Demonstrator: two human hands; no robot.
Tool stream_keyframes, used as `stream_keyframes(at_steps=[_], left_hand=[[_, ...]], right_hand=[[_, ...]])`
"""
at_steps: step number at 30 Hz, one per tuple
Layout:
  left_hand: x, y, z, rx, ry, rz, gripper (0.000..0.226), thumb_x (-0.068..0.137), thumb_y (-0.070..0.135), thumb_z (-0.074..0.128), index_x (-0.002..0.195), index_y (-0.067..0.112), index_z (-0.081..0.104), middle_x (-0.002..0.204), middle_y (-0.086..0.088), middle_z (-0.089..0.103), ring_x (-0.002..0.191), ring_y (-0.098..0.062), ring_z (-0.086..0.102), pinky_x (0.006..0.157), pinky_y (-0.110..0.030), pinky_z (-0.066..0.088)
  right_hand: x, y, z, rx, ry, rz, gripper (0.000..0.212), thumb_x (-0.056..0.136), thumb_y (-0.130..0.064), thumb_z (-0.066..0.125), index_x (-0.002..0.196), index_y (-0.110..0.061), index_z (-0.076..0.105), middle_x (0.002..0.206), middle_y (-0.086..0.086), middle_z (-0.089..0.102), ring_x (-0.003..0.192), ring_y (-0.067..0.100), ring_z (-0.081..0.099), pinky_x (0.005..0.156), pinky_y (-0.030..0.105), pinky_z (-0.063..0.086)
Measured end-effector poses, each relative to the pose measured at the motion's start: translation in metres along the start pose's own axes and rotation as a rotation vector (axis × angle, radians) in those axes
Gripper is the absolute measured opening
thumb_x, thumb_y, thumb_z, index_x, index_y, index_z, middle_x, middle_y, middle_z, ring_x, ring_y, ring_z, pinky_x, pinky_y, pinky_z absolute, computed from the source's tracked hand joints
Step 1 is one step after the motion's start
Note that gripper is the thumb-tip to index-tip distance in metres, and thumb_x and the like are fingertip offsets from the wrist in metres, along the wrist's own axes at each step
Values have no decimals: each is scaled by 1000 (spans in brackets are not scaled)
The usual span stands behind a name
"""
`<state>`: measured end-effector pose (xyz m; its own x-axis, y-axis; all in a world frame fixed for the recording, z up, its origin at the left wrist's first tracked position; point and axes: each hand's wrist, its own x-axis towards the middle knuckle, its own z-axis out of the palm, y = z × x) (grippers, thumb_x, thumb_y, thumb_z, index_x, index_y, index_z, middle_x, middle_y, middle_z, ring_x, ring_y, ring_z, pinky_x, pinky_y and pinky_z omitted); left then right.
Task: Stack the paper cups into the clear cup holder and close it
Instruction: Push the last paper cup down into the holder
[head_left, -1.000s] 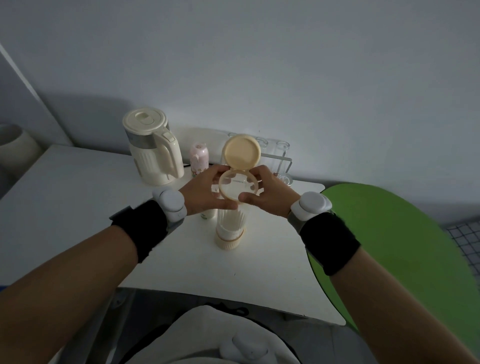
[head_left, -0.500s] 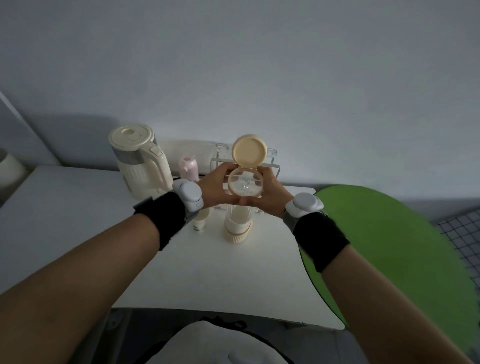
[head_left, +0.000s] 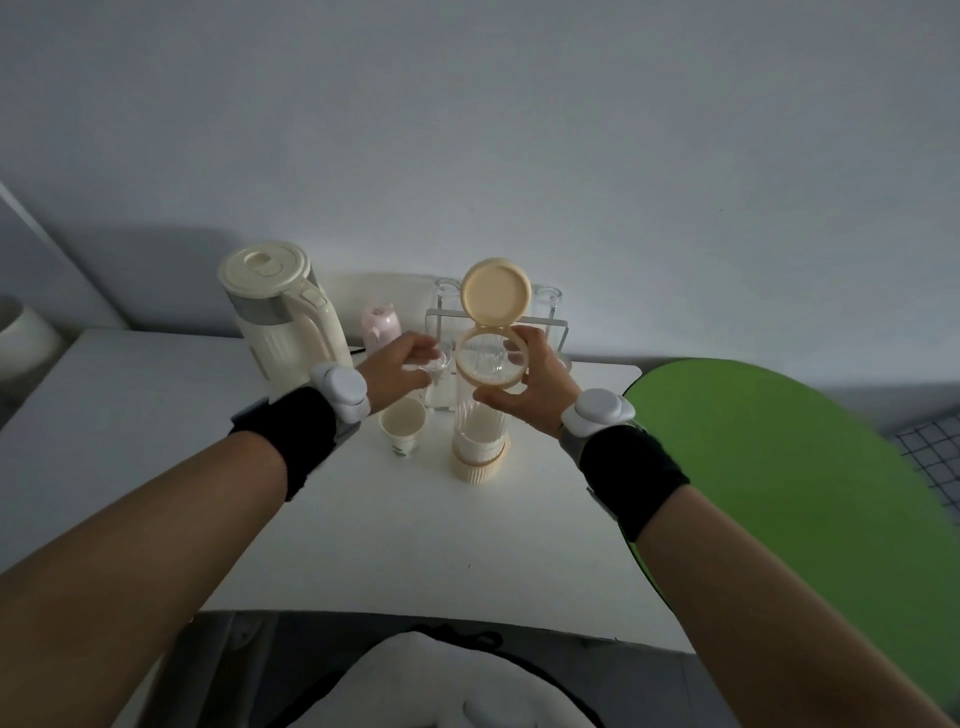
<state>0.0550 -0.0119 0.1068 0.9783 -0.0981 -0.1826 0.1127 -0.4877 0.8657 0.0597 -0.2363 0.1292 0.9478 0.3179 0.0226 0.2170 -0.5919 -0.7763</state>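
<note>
The clear cup holder (head_left: 479, 415) stands upright on the white table (head_left: 363, 530). It has a cream base, and its cream lid (head_left: 496, 292) is flipped up and open behind the top ring. White paper cups sit stacked low inside the tube. My right hand (head_left: 537, 387) grips the holder's top ring from the right. My left hand (head_left: 397, 370) hovers left of the holder, fingers loosely curled and holding nothing. Just below it, one paper cup (head_left: 401, 430) with a green print stands upright on the table, mouth up.
A cream kettle (head_left: 283, 317) stands at the back left with a small pink bottle (head_left: 381, 328) beside it. A clear rack (head_left: 550, 325) with glasses is behind the holder. A green round surface (head_left: 779, 467) adjoins the table's right edge.
My left hand has let go of the holder's top ring and moved left, uncovering the single paper cup. My right hand keeps its grip on the ring.
</note>
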Motion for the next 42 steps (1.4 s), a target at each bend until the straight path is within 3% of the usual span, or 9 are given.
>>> stream_keyframes(at_steps=[5, 16, 22, 33, 37, 42], left_hand=[[4, -45, 5, 264, 117, -99, 59, 83, 34, 69, 129, 4, 48, 127, -7, 55, 122, -26, 52, 100, -29, 37], [20, -82, 32, 588, 15, -245, 109, 70, 45, 78, 151, 13, 12, 151, -17, 29, 135, -36, 36, 111, -39, 31], [23, -90, 37, 589, -7, -340, 101, 71, 42, 79, 146, 8, 21, 149, -18, 28, 136, -33, 33, 111, -35, 29], [16, -88, 36, 446, 83, -279, 89, 69, 29, 81, 140, 1, 35, 140, -21, 40, 130, -35, 42, 106, -36, 35], [13, -74, 33, 436, 172, -232, 87, 58, 39, 81, 132, 8, 47, 126, -22, 51, 116, -40, 52, 95, -39, 45], [2, -62, 25, 368, 235, -174, 84, 55, 51, 75, 127, 14, 53, 120, -16, 56, 108, -35, 56, 93, -41, 46]], right_hand=[[0, 2, 2, -4, 5, -3, 93, 66, -37, 85, 139, -15, 31, 136, 6, 51, 122, 18, 52, 99, 42, 49], [0, 3, 4, 9, 2, 12, 93, 65, -37, 84, 138, -16, 30, 135, 6, 50, 123, 19, 52, 99, 42, 50], [1, 2, 3, -4, -5, 22, 93, 65, -37, 85, 138, -16, 29, 135, 7, 49, 123, 20, 52, 98, 44, 51], [4, 3, 2, 2, -12, 35, 94, 63, -38, 86, 136, -16, 31, 132, 6, 50, 121, 19, 52, 97, 44, 51], [4, 5, 3, 6, -11, 29, 94, 62, -38, 86, 135, -16, 31, 132, 6, 50, 121, 19, 53, 97, 43, 51], [3, 5, 4, 7, 5, 21, 93, 62, -39, 85, 135, -18, 31, 134, 6, 49, 121, 19, 53, 96, 43, 52]])
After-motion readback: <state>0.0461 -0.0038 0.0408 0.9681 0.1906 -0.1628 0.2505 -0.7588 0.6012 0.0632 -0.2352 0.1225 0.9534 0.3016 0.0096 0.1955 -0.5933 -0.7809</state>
